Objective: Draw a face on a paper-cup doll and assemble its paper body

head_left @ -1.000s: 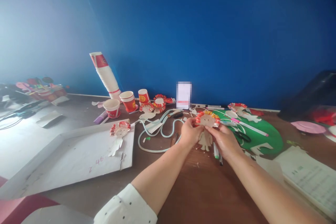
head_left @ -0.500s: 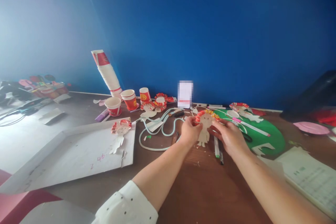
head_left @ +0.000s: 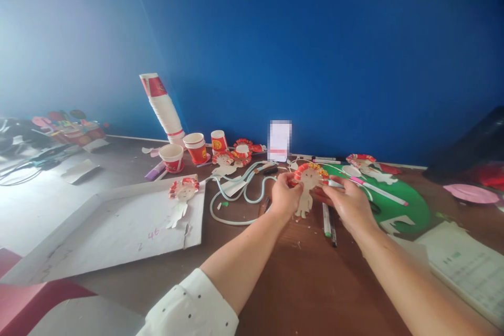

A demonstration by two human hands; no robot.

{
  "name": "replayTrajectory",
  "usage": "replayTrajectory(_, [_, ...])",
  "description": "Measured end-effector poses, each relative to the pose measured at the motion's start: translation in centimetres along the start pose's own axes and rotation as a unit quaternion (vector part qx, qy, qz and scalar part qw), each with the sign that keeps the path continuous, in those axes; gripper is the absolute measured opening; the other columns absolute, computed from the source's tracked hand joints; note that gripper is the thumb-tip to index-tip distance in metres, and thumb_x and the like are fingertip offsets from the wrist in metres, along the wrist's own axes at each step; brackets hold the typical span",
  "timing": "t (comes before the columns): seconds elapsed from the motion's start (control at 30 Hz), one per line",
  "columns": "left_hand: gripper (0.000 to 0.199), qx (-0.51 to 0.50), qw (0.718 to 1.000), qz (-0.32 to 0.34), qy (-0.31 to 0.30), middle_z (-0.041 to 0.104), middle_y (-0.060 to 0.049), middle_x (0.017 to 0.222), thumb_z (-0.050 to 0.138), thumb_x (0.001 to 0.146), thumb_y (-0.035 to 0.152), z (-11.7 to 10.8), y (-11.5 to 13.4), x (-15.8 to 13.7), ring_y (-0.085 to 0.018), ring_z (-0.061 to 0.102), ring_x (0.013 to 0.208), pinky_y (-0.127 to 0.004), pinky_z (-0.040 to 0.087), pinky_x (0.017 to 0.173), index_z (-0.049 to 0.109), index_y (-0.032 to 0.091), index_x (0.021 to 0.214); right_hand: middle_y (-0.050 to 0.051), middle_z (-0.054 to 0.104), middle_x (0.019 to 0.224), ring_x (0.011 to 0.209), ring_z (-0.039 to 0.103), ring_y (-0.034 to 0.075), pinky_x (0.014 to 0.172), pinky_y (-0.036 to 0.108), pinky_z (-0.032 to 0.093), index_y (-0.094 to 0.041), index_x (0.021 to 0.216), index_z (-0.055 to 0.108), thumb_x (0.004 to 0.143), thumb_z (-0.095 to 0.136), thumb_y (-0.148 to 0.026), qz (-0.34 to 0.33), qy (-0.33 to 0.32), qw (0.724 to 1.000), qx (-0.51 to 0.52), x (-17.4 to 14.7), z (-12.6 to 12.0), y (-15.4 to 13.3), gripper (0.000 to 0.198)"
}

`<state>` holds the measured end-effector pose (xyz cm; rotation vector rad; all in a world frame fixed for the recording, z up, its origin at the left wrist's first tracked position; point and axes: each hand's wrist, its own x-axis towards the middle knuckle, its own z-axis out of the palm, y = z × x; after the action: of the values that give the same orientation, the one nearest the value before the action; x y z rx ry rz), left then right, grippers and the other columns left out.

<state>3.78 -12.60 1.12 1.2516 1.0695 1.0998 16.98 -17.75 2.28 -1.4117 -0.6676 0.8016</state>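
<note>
- Hands are meeting over the middle of the tabletop (head_left: 299, 283), both pinching one paper doll (head_left: 306, 187).
- Left hand (head_left: 286, 195) is closing thumb and fingers on the left rim of the doll's red-fringed head.
- Right hand (head_left: 346, 203) is gripping the head's right rim, fingers curled around it.
- Doll's long axis is running near to far: the round head is pointing far, toward the blue wall (head_left: 315, 52), and the pale body and legs are pointing near, hanging just above the wood.
- Green marker (head_left: 325, 220) is lying just near of the doll, under the right hand.
- Second paper doll (head_left: 180, 197) is lying on white cardboard (head_left: 118, 231) at the left.
- Paper cups (head_left: 185, 148) are standing far left.
</note>
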Motion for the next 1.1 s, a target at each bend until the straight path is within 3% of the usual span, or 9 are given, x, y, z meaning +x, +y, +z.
replayTrajectory(0.33, [0.024,-0.019,0.999,-0.012,-0.024,0.07,-0.007,0.087,0.067,0.075,0.013,0.6,0.0,-0.4,-0.017,0.065,0.075,-0.025,0.049,0.065,0.06,0.016,0.098,0.003,0.074,0.074,0.071,0.072,0.026,0.065,0.037,0.059,-0.022,0.118,0.059,0.065,0.069,-0.025,-0.098,0.011,0.988,-0.117,2.1,-1.5,2.2,0.054])
replayTrajectory(0.83, [0.025,-0.1,0.993,-0.056,-0.033,0.068,-0.002,0.075,0.072,0.072,0.016,0.4,-0.7,0.3,-0.013,0.063,0.061,-0.024,0.05,0.06,0.06,0.016,0.093,0.003,0.074,0.075,0.069,0.073,0.027,0.07,0.041,0.061,-0.025,0.102,0.058,0.062,0.081,-0.033,-0.039,-0.008,0.998,-0.047,0.0,-0.1,-0.4,0.046])
replayTrajectory(1.1, [0.019,-0.147,0.987,-0.056,-0.029,0.067,-0.002,0.073,0.069,0.07,0.014,0.3,-1.0,0.5,-0.014,0.064,0.063,-0.026,0.052,0.063,0.059,0.016,0.087,0.004,0.075,0.085,0.077,0.073,0.028,0.074,0.041,0.062,-0.025,0.106,0.059,0.061,0.084,-0.044,-0.016,-0.031,0.999,0.016,-0.1,0.1,-0.3,0.055])
